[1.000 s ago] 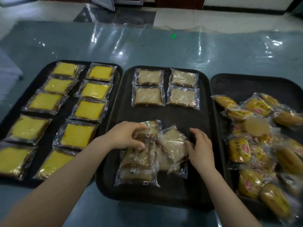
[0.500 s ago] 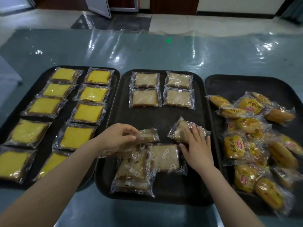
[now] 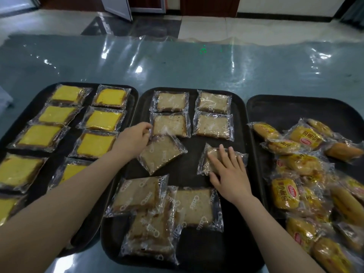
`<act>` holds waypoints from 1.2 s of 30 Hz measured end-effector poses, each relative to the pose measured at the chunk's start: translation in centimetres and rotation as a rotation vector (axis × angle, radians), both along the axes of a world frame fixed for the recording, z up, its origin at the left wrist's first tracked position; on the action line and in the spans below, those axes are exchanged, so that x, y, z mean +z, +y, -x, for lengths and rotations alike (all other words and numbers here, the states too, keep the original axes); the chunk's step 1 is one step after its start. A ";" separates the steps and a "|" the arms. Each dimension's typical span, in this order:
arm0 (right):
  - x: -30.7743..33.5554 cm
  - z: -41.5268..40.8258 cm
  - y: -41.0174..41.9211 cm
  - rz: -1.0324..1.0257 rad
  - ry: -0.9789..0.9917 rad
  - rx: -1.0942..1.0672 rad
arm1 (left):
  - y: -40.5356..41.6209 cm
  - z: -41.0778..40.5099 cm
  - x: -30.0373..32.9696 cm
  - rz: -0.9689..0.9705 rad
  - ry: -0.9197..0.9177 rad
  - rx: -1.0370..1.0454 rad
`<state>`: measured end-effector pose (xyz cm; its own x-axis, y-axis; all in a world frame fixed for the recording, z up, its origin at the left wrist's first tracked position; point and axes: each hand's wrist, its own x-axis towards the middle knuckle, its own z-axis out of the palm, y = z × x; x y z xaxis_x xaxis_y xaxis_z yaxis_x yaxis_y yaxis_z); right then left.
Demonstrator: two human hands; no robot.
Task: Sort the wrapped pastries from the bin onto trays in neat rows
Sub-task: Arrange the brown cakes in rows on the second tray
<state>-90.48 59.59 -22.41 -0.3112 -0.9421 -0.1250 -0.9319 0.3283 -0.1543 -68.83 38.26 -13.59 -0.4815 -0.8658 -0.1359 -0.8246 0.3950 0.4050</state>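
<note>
Both hands have carried brown cake packets off the near pile (image 3: pixel 157 215) on the middle tray (image 3: pixel 197 257) up toward the far rows, left hand (image 3: pixel 132 139) pinching a tilted packet (image 3: pixel 162 153), right hand (image 3: pixel 229 172) flat on another (image 3: pixel 206 164), so row three is starting.

Left hand (image 3: pixel 132 139) pinching tilted brown pastry (image 3: pixel 162 152) on middle tray (image 3: pixel 197 170). Right hand (image 3: pixel 229 174) flat on second pastry (image 3: pixel 208 160). Yellow slices (image 3: pixel 100 120) rowed on left tray (image 3: pixel 134 95); buns (image 3: pixel 304 166) heaped at right.
</note>
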 end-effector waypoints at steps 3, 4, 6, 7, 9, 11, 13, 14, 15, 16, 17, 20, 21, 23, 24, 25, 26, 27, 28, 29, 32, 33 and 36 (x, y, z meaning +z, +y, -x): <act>-0.4 0.4 -0.8 -0.016 0.054 0.006 | 2.2 0.6 -1.5 0.167 0.051 -0.093; -0.5 0.4 -1.0 -0.011 0.060 0.005 | 3.3 0.8 -2.3 0.166 0.024 -0.119; -0.7 0.6 -1.1 0.003 0.059 0.013 | 5.3 1.0 -3.8 0.059 -0.124 -0.091; -0.7 0.8 -1.2 0.010 0.057 0.023 | 6.2 1.2 -4.4 -0.021 -0.201 -0.069; -0.7 1.2 -1.3 0.018 0.060 0.058 | 7.3 1.2 -5.4 -0.115 -0.265 -0.064; -0.6 1.6 -1.7 0.017 0.080 0.106 | 7.9 1.1 -6.1 -0.098 -0.276 -0.139; -0.4 1.7 -2.2 0.010 0.097 0.142 | 7.9 0.7 -6.4 -0.066 -0.256 -0.229; -0.4 1.6 -2.5 0.008 0.098 0.149 | 7.6 0.7 -6.5 -0.062 -0.241 -0.265; -0.4 1.5 -2.8 0.013 0.089 0.147 | 7.3 0.6 -6.6 -0.063 -0.228 -0.293; -0.4 1.4 -3.1 0.024 0.068 0.136 | 6.9 0.7 -6.6 -0.068 -0.217 -0.314; -0.4 1.3 -3.4 0.036 0.040 0.121 | 6.4 0.8 -6.5 -0.071 -0.210 -0.328; -0.2 1.3 -4.0 0.057 -0.002 0.081 | 5.3 1.4 -6.4 -0.042 -0.215 -0.349; -0.2 1.3 -4.0 0.066 -0.013 0.071 | 5.1 1.5 -6.5 -0.016 -0.213 -0.348; 0.1 1.2 -4.1 0.101 -0.047 0.029 | 5.0 2.0 -6.6 0.029 -0.174 -0.333; 0.4 1.2 -4.3 0.123 -0.056 -0.002 | 4.9 2.3 -6.6 0.037 -0.148 -0.321; 0.6 1.2 -4.5 0.144 -0.056 -0.032 | 4.7 2.8 -6.6 0.039 -0.131 -0.307; 0.8 1.2 -4.9 0.161 -0.051 -0.059 | 4.4 3.3 -6.6 0.034 -0.129 -0.289; 1.0 1.3 -5.5 0.172 -0.051 -0.080 | 4.0 3.8 -6.6 0.022 -0.141 -0.268; 1.2 1.3 -6.1 0.174 -0.059 -0.099 | 3.5 4.4 -6.7 0.005 -0.159 -0.248; 1.4 1.4 -6.7 0.171 -0.068 -0.111 | 3.1 4.9 -6.8 -0.012 -0.179 -0.231; 1.3 1.7 -8.5 0.133 -0.070 -0.099 | 2.3 5.8 -7.4 -0.029 -0.246 -0.217; 1.1 1.9 -8.8 0.108 -0.065 -0.088 | 2.2 5.7 -7.7 -0.018 -0.259 -0.226; 0.1 2.4 -9.1 0.064 -0.055 -0.089 | 1.6 5.0 -8.2 0.036 -0.253 -0.256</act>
<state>-92.89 50.45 -22.29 -0.3883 -0.9177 -0.0845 -0.8890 0.3971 -0.2279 -73.86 39.84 -21.78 -0.6382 -0.7281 -0.2500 -0.7696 0.6117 0.1833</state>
